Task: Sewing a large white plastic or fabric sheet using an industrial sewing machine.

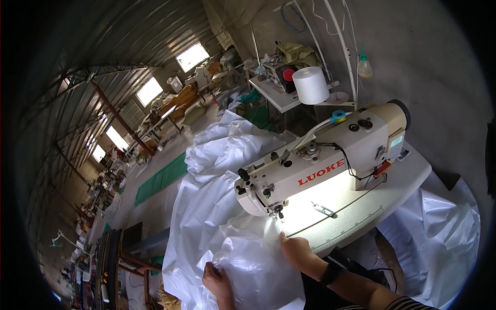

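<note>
A large sheet of shiny white plastic film (206,201) drapes over the left end of the sewing machine (330,160) and hangs down in front of me. My left hand (217,283) is closed on a gathered fold of it, low and left of the needle. Close to the presser foot (278,213), my right hand (299,253) pinches the film's edge at the table's front. Its other fingers are partly hidden. The machine's lamp lights the pale sewing table (351,214). Small metal thread snips (323,209) lie there under the machine arm.
More white film (439,232) hangs at the right. A white thread cone (311,85) stands behind the machine, and an oil bottle (365,66) hangs by the wall. Another table (279,95) stands behind. A green strip (160,178) lies on the floor at left.
</note>
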The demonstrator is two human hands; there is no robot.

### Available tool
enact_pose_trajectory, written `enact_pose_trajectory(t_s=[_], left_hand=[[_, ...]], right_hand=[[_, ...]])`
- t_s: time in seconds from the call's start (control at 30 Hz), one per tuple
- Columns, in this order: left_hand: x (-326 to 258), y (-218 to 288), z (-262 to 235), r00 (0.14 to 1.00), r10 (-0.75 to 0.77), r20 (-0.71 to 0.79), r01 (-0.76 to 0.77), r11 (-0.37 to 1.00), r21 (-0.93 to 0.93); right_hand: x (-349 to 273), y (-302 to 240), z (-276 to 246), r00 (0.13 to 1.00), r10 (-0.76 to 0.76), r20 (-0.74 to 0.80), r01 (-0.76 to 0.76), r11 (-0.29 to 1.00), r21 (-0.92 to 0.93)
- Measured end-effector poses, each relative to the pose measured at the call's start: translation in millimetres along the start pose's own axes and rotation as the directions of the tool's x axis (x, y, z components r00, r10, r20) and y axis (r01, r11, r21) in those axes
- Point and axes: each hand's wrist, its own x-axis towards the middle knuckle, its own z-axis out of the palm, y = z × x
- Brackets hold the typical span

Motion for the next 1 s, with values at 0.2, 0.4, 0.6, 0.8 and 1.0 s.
enact_pose_trajectory(t_s=[0.2, 0.4, 0.6, 0.8, 1.0], left_hand=[[37.6, 7.8, 24.9, 0.987, 0.138, -0.080, -0.132, 0.988, 0.082], [34.2, 4.7, 36.3, 0.986, 0.155, -0.063, -0.149, 0.985, 0.086], [39.1, -4.8, 46.4, 0.991, 0.136, -0.015, -0.135, 0.988, 0.077], [21.7, 25.4, 11.6, 0.972, 0.151, 0.180, -0.149, 0.989, -0.025], [-14.5, 66.2, -20.5, 0.978, 0.074, -0.197, -0.171, 0.826, -0.537]], right_hand=[[10.6, -0.6, -2.6, 0.998, -0.021, 0.060, 0.027, 0.994, -0.102], [12.6, 4.7, -4.5, 0.996, -0.037, 0.081, 0.046, 0.992, -0.117], [21.4, 5.7, 4.1, 0.997, -0.010, 0.079, 0.020, 0.992, -0.124], [11.6, 21.4, 3.8, 0.999, 0.037, 0.014, -0.038, 0.999, 0.033], [-6.3, 17.2, 12.8, 0.977, 0.026, -0.211, 0.054, 0.929, 0.365]])
